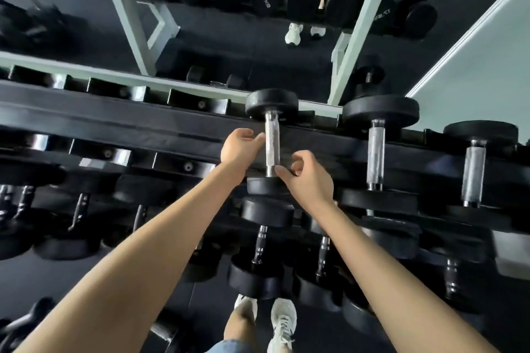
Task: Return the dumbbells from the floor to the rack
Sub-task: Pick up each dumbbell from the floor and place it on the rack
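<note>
- Nearest: person's shoes [282, 321] on dark floor; lower-tier dumbbells [259, 252] just ahead.
- R hand [308, 178]: fingers loosely curled, gripping nothing; thumb tip at near end of handle.
- L hand [241, 149]: fingers relaxed, tips touching handle's left side, not wrapped round it.
- Dumbbell [272, 146] lies across rack [143, 120] top tier, btwn both hands; bigger dumbbells [376, 152] to its right.
- Farthest: mirror [229, 37] behind rack.

On the rack's [120, 120] top tier, the saddles [198, 103] left of the small dumbbell [272, 143] stand unoccupied, with open room above them. To its right a larger dumbbell [376, 152] sits near, leaving only a narrow gap. Lower-tier dumbbells [259, 243] crowd the near side underneath.
</note>
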Motion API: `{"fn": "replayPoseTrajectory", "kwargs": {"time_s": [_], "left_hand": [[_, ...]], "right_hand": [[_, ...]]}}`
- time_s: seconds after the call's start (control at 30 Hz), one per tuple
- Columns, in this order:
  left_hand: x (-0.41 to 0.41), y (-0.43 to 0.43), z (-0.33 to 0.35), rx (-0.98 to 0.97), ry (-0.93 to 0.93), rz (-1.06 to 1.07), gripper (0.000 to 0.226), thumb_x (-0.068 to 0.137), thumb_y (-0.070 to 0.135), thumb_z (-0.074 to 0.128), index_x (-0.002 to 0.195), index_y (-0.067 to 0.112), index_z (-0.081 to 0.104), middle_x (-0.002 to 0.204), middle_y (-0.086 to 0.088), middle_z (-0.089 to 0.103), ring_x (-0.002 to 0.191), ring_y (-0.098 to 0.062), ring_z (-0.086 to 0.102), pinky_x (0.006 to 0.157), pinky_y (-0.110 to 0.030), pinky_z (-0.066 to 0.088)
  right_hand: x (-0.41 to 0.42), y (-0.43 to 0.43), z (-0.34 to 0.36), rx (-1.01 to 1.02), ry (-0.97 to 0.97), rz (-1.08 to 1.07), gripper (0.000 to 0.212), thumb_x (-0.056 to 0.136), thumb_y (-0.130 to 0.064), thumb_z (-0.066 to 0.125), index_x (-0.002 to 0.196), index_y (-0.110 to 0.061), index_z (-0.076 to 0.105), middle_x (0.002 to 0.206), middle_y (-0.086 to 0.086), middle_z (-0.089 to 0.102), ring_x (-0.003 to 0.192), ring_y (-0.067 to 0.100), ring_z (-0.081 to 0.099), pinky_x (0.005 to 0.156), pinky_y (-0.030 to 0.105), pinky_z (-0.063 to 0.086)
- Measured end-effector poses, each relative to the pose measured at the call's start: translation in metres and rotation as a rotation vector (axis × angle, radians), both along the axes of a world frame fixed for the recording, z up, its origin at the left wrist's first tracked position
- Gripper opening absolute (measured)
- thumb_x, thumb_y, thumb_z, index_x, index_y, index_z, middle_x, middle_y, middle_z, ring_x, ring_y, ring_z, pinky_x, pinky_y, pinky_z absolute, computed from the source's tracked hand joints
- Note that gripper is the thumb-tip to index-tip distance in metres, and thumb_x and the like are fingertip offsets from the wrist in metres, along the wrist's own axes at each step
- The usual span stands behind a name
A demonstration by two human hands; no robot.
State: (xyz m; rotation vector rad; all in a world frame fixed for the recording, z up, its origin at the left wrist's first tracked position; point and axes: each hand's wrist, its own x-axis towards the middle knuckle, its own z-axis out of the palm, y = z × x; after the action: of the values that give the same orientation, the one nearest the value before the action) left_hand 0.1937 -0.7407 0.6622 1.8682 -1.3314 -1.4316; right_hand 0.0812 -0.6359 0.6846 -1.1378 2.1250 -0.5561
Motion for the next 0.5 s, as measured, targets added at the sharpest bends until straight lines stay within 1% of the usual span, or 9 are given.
{"fn": "replayPoseTrajectory", "kwargs": {"time_s": [0.03, 0.1, 0.2, 0.27, 0.4, 0.5], "left_hand": [[0.011, 0.013, 0.002, -0.007, 0.046, 0.056, 0.040, 0.082, 0.037, 0.066, 0.115, 0.016, 0.059, 0.106, -0.004, 0.068, 0.095, -0.025, 0.067, 0.091, -0.042, 0.054], [0.038, 0.043, 0.001, -0.008, 0.088, 0.139, 0.031, 0.081, 0.035, 0.067, 0.106, 0.018, 0.061, 0.094, -0.001, 0.065, 0.081, -0.019, 0.064, 0.088, -0.041, 0.056], [0.085, 0.094, -0.004, 0.044, 0.135, 0.237, 0.028, 0.086, 0.031, 0.065, 0.107, 0.012, 0.060, 0.087, -0.001, 0.062, 0.075, -0.015, 0.059, 0.078, -0.038, 0.057], [0.119, 0.131, -0.010, 0.096, 0.144, 0.295, 0.026, 0.089, 0.029, 0.061, 0.107, 0.010, 0.059, 0.086, -0.003, 0.061, 0.072, -0.015, 0.059, 0.070, -0.033, 0.056], [0.187, 0.202, -0.025, 0.190, 0.147, 0.419, 0.014, 0.093, 0.027, 0.056, 0.092, 0.014, 0.058, 0.078, -0.005, 0.060, 0.062, -0.015, 0.056, 0.059, -0.028, 0.051], [0.235, 0.253, -0.039, 0.269, 0.116, 0.502, 0.017, 0.094, 0.029, 0.053, 0.096, 0.013, 0.056, 0.078, -0.006, 0.060, 0.060, -0.016, 0.054, 0.053, -0.024, 0.050]], "right_hand": [[0.004, 0.009, 0.003, -0.028, -0.018, 0.004, 0.050, 0.086, -0.047, 0.063, 0.125, -0.019, 0.050, 0.114, -0.006, 0.063, 0.103, 0.017, 0.061, 0.080, 0.028, 0.041], [0.016, 0.029, 0.006, -0.074, -0.072, 0.026, 0.046, 0.084, -0.045, 0.065, 0.121, -0.021, 0.052, 0.111, -0.007, 0.063, 0.099, 0.015, 0.062, 0.083, 0.029, 0.044], [0.037, 0.057, 0.003, -0.058, -0.166, 0.099, 0.042, 0.082, -0.043, 0.067, 0.117, -0.022, 0.055, 0.105, -0.008, 0.064, 0.094, 0.013, 0.064, 0.089, 0.034, 0.049], [0.055, 0.075, -0.008, 0.009, -0.201, 0.169, 0.039, 0.082, -0.041, 0.068, 0.114, -0.021, 0.056, 0.099, -0.009, 0.064, 0.091, 0.014, 0.065, 0.090, 0.036, 0.050], [0.105, 0.110, -0.042, 0.162, -0.203, 0.338, 0.036, 0.080, -0.040, 0.070, 0.109, -0.021, 0.058, 0.095, -0.006, 0.066, 0.096, 0.021, 0.065, 0.091, 0.035, 0.048], [0.153, 0.144, -0.067, 0.298, -0.195, 0.540, 0.039, 0.084, -0.041, 0.067, 0.113, -0.018, 0.056, 0.098, -0.005, 0.064, 0.098, 0.019, 0.062, 0.086, 0.030, 0.044]]}}
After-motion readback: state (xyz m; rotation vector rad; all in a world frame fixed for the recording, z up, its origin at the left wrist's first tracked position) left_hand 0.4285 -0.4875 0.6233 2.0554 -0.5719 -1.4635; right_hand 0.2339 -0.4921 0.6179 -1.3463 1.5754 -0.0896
